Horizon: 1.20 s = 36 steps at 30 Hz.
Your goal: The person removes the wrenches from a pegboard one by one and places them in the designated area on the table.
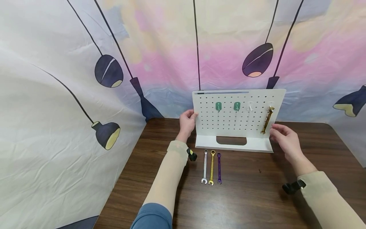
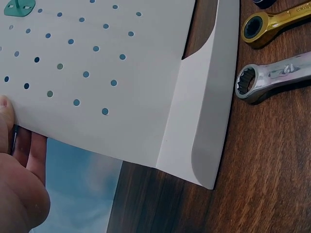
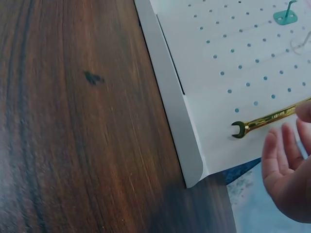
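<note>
A white pegboard stand [image 1: 206,141] is upright at the back of the table. My left hand [image 1: 187,123] grips its left edge, thumb in front and fingers behind. A shiny gold combination wrench [image 1: 267,121] hangs at the board's right side, open end down. Beside its lower part and the board's right edge is my right hand [image 1: 286,141], its fingers loosely bent; the thumb overlaps the shaft in the right wrist view, and contact is unclear. In front of the stand, a silver wrench [image 1: 205,167], a yellow-gold wrench [image 1: 212,167] and a purple wrench [image 1: 219,168] lie side by side.
Two green hooks [image 1: 237,106] and a clear hook [image 1: 250,107] on the board carry nothing. The brown wooden table [image 1: 243,194] meets a patterned cloth backdrop [image 1: 166,70] behind the board. A small dark mark [image 3: 93,77] shows on the tabletop.
</note>
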### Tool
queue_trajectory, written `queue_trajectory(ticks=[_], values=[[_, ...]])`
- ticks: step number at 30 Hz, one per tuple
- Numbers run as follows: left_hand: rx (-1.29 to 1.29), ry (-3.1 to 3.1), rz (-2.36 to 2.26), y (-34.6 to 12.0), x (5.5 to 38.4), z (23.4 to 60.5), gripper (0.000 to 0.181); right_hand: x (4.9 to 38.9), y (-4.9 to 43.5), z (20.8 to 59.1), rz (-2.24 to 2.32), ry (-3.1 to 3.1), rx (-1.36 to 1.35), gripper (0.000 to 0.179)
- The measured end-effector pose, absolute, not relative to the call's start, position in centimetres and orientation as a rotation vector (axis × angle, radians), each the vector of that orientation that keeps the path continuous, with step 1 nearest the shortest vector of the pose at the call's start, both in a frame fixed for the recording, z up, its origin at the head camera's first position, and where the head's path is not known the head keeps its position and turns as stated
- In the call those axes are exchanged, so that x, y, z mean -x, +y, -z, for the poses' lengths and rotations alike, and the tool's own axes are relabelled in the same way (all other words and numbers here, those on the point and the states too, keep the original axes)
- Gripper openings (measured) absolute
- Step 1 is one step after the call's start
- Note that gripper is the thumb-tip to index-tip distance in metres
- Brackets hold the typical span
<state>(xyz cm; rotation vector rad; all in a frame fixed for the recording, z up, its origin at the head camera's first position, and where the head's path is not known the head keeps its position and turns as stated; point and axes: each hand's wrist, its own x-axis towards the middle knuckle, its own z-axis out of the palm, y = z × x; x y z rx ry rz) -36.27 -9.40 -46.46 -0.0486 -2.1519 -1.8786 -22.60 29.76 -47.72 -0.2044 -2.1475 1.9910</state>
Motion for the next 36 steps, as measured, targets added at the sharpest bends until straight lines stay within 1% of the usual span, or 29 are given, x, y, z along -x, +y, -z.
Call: queue_trajectory(ticks=[13, 26, 36], values=[[0.064, -2.147, 1.872, -9.4, 36.4, 46.7, 0.015, 24.2, 29.4, 48.1, -1.696, -2.22, 0.151, 0.05], [0.066, -2.15, 1.862, -9.3, 36.5, 46.9, 0.015, 25.2, 28.7, 48.2, -1.692, -2.227, 0.189, 0.052], [0.058, -2.15, 1.863, -9.4, 36.4, 46.9, 0.014, 25.2, 28.1, 48.2, -1.675, -2.234, 0.185, 0.05]])
